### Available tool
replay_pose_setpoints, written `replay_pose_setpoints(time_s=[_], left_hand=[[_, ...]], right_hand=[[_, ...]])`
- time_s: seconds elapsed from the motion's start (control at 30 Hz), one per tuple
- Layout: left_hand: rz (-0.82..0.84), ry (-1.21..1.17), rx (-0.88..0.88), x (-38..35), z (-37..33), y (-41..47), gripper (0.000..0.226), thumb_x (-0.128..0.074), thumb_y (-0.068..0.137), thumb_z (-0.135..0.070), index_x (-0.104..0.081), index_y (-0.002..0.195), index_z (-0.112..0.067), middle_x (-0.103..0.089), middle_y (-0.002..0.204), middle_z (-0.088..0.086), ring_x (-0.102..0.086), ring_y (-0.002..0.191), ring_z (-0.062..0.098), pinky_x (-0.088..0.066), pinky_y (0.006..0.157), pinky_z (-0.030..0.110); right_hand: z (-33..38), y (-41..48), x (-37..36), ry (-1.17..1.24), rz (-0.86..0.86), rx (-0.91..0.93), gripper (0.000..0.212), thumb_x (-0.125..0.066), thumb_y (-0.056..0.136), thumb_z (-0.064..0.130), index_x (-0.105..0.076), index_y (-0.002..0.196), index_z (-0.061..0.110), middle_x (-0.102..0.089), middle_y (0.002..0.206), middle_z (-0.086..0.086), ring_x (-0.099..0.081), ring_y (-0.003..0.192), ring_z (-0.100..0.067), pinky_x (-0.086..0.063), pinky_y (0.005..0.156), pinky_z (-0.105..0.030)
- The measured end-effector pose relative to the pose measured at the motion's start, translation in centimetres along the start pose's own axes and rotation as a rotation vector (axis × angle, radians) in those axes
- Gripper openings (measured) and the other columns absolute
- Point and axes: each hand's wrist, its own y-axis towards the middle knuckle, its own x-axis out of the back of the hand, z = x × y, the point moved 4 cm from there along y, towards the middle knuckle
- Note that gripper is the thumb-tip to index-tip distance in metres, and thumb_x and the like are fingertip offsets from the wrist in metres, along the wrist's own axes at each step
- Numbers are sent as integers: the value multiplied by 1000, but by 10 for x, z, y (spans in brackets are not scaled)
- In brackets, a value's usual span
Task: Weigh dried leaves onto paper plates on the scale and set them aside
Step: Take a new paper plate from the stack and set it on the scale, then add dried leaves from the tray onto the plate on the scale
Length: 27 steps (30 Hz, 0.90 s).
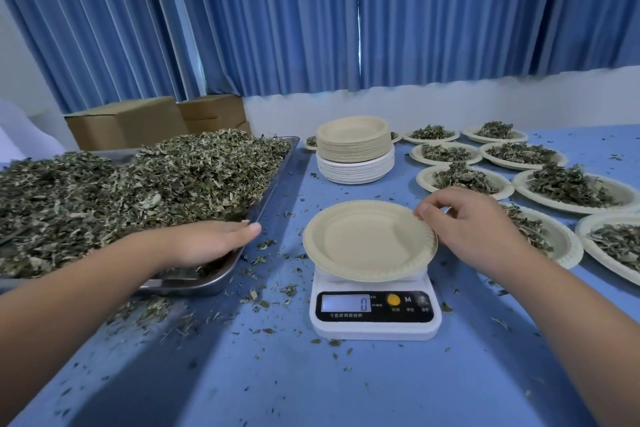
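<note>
Atop the scale (375,326), beige paper plate (363,243), right hand (474,225) pinching its rim; left hand (207,239) flat.

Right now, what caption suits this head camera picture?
Empty paper plate on the digital scale reading zero; right hand holds its rim, left hand rests on the dried leaves.

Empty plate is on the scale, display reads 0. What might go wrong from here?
The right hand holds the empty plate by its rim; any pressure would falsify the scale reading. The plate overhangs the scale, so leaves piled off-centre might tip it. A filled plate lies just beside that wrist and may get knocked.
</note>
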Motion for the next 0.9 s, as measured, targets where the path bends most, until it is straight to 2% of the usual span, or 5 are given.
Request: replay_pose_setpoints(time_s=[0.27, 0.37, 0.47, 0.67, 0.9], left_hand=[[-91, 101, -11, -10, 1, -42, 87, -14, 80, -72, -43, 145, -21, -41, 150, -3, -39, 136, 13, -23, 113, 28], [-131, 117, -78, -15, 2, -52, 71, -16, 83, -69, -62, 107, -22, -59, 107, -6, -55, 98, 3, -38, 91, 20], [-196, 173, -143, -18, -2, -60, 51, -17, 89, -62, -49, 73, -25, -51, 80, -7, -48, 72, 1, -36, 71, 18], [-308, 234, -185, -20, 1, -62, 56, -23, 84, -67, -53, 78, -20, -52, 79, -1, -50, 69, 10, -41, 69, 32], [-384, -36, -173, -13, 7, -58, 58, -37, 74, -76, -58, 68, -23, -48, 53, -7, -40, 44, 4, -35, 50, 21]], right_hand=[[2, -4, 2, -21, 8, 6, 25, -58, 92, 19, -67, 70, 27, -63, 80, 15, -58, 64, -9, -36, 58, -22], [1, -4, 3, 2, -21, -6, 24, -58, 92, 19, -69, 71, 25, -62, 76, 17, -57, 62, -10, -36, 58, -22], [1, -4, 6, 52, -77, -19, 21, -59, 91, 18, -71, 74, 21, -57, 61, 20, -53, 57, -17, -37, 56, -25], [4, -6, 7, 42, -100, -6, 19, -59, 92, 15, -71, 77, 17, -54, 64, 16, -50, 57, -17, -34, 56, -24], [3, -6, 7, 23, -102, -15, 19, -59, 92, 16, -70, 76, 18, -53, 61, 15, -49, 56, -15, -33, 56, -24]])
